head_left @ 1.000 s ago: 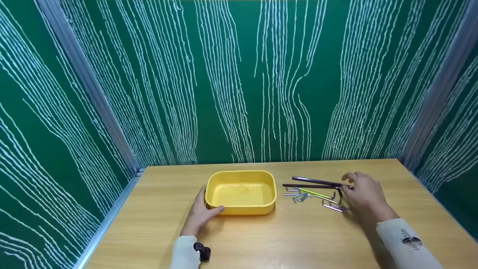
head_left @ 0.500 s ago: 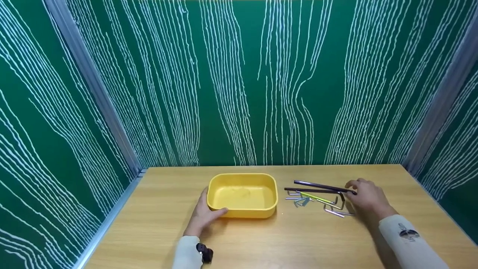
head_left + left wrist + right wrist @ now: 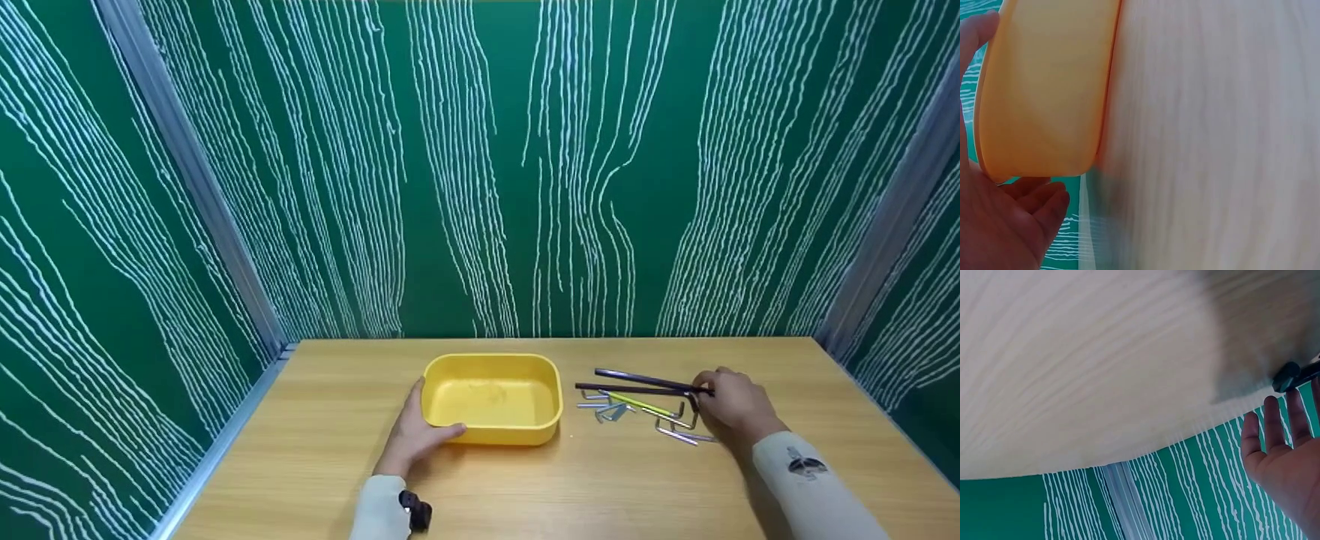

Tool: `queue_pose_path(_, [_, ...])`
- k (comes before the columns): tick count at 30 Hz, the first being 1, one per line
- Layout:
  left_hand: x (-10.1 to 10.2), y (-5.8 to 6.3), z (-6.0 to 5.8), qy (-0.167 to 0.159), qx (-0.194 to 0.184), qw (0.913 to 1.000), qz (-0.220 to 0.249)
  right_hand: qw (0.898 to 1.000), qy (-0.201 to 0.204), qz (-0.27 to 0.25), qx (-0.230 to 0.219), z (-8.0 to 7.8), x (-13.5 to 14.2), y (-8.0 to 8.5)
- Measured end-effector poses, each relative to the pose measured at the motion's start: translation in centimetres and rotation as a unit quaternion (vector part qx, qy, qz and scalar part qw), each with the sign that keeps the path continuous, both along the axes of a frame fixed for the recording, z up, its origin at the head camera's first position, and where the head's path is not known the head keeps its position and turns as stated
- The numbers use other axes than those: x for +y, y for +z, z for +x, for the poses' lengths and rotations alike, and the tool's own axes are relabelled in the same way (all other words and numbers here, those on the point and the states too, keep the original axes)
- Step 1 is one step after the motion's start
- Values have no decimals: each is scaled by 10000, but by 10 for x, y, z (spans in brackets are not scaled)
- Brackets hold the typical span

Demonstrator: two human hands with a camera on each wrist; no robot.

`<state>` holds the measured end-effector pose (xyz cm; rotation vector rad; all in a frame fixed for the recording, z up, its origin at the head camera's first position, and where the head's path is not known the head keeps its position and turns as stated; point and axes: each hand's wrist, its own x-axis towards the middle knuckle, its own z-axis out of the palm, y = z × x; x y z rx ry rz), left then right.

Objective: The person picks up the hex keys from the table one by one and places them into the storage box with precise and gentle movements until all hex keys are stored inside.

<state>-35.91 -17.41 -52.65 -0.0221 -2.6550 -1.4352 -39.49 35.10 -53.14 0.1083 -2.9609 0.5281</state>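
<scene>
My left hand (image 3: 414, 439) grips the left end of a yellow plastic box (image 3: 495, 435), thumb at its front corner and the other fingers along its side. In the left wrist view the box (image 3: 1050, 95) fills the upper left, between thumb and fingers. At the right, my right hand (image 3: 739, 405) pinches the near end of a large dark hex key (image 3: 645, 378); its bent end (image 3: 1289, 377) shows at the fingers in the right wrist view. A second dark hex key (image 3: 626, 388) lies just in front of it. The right thumb is hidden in the head view.
Several smaller hex keys lie in a loose group between the box and my right hand, among them a yellow-green one (image 3: 641, 403) and silver ones (image 3: 676, 435). Everything stands on a wooden table (image 3: 570, 495). A green wall (image 3: 450, 172) with white lines rises behind.
The head view has shifted slightly, so the scene sits a little lower and further right. My right fingers have closed in on the dark hex key's end. The left hand keeps its hold on the box.
</scene>
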Motion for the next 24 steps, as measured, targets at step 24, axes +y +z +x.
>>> queue_pose_path(24, [-1,0,-5,-37,-516,9966,643,9990,50,-429,-101,-16,0,-9])
